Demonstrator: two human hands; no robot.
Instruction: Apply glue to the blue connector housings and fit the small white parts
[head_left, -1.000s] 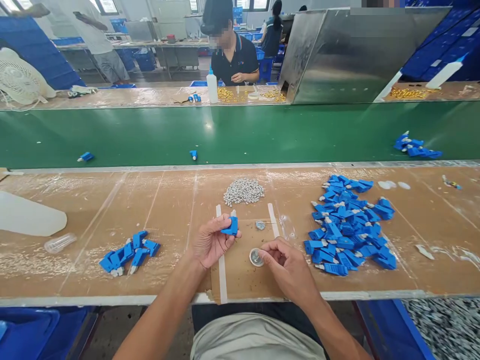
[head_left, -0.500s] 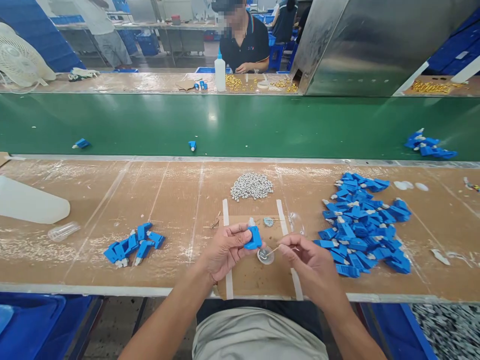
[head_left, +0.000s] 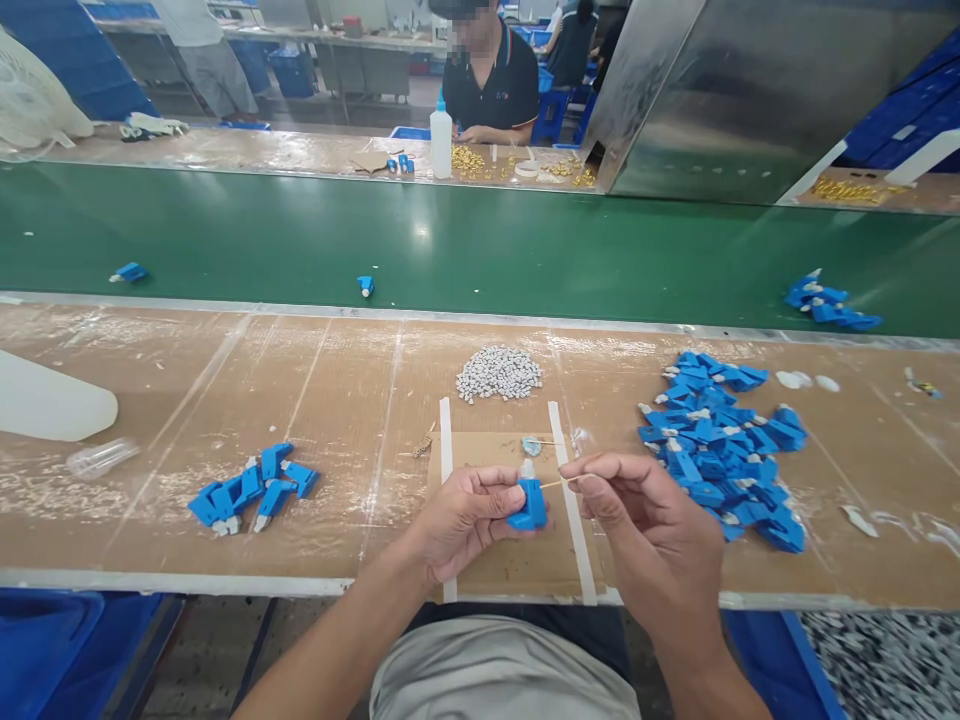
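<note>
Pinched in my left hand [head_left: 472,515] is a blue plastic part [head_left: 531,508] with a whitish tip pointing away from me. Between thumb and fingertips, my right hand [head_left: 649,525] grips a thin wooden stick [head_left: 556,484]. Its far end meets the right edge of the blue part; whether it touches, I cannot tell. Both hands are over a cardboard sheet [head_left: 517,580] with white tape strips down its sides. Just beyond them lies a small light-blue lump [head_left: 532,446] with another stick beside it. The clear round dish is hidden from view.
Small grey pieces [head_left: 499,374] form a pile ahead. A large heap of blue parts [head_left: 712,430] lies right, a smaller group [head_left: 255,487] left. A white bottle [head_left: 52,397] and clear cup [head_left: 103,457] lie far left. Beyond the green belt [head_left: 300,235] sits a co-worker [head_left: 491,85].
My right hand has brought the stick from the clear dish up to the blue part. My left hand has shifted slightly right with the part, and the dish is now covered.
</note>
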